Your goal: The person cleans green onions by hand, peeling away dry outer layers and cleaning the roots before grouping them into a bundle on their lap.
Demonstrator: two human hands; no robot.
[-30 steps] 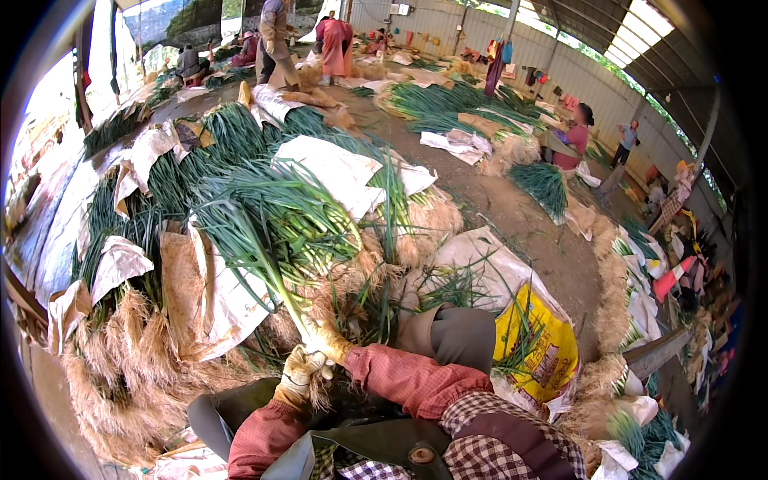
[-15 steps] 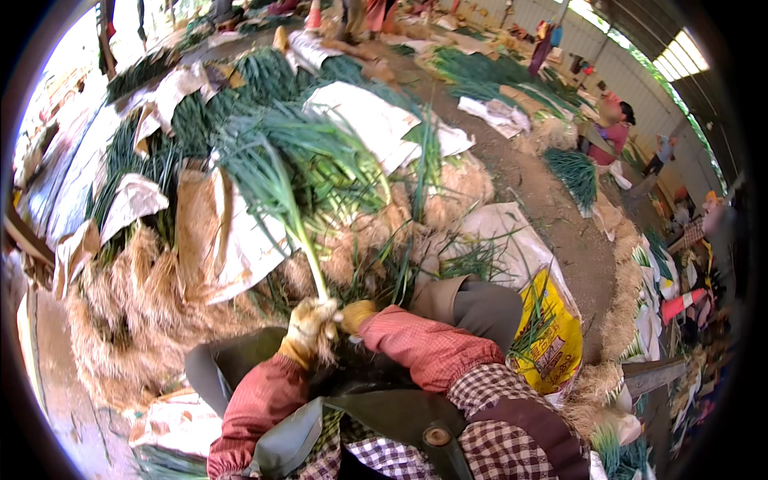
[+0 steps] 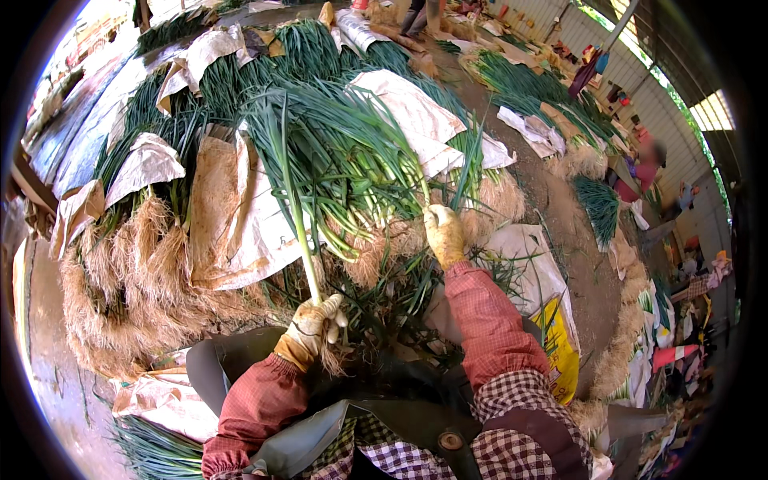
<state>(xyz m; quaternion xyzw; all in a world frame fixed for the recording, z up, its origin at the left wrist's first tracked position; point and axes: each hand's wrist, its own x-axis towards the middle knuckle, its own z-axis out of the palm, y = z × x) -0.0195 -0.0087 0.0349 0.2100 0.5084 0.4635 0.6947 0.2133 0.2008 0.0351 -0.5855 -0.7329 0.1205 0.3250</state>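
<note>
Daylight burned white at ten o'clock and glared through a skylight (image 3: 712,112) near two, while shadow darkened the lap (image 3: 388,388) toward six, the wall (image 3: 596,48) bowed with lens distortion between one and two, and clutter (image 3: 680,360) blurred at four.

L glove (image 3: 306,328): cream-yel, brn stains. R glove (image 3: 445,234): yellower. Sleeves (image 3: 490,312): brick red, fine check; upper-arm cloth (image 3: 512,392): dk maroon/white check. Apron (image 3: 404,424): dk grey-grn. Onion stalk (image 3: 310,264): white to pale grn. Leaf pile (image 3: 340,128): dk grn, bluish tint. Root mass (image 3: 156,292): straw-tan. Sheets (image 3: 412,108): off-white, tan stains. Sack (image 3: 563,352): bright yel. Floor (image 3: 552,220): earth brn.
</note>
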